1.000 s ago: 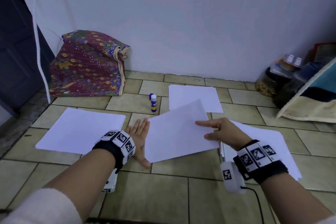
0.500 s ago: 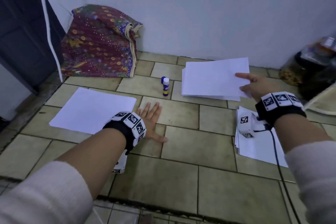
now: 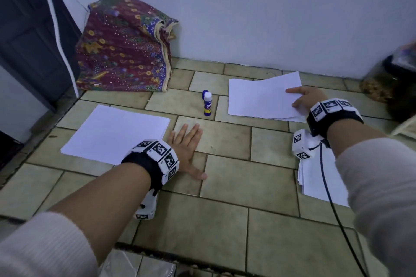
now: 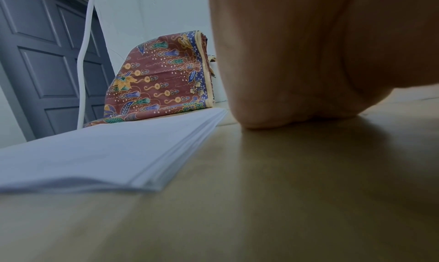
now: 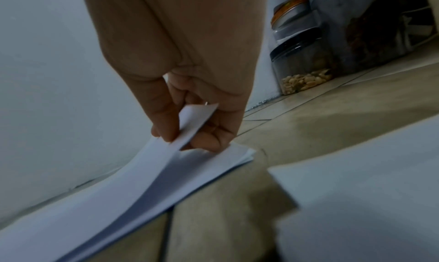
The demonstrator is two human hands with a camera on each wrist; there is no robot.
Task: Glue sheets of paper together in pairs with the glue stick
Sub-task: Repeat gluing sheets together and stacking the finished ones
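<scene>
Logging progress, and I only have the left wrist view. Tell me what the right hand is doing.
Observer: The right hand pinches a corner of the top sheet, raised above the far stack by the wall.
Operator: Report where the glue stick is.
Observer: The glue stick stands upright on the tiles between the left stack and the far stack, with no hand on it.
Operator: List any other paper.
Observer: A third stack lies partly under the right forearm.
</scene>
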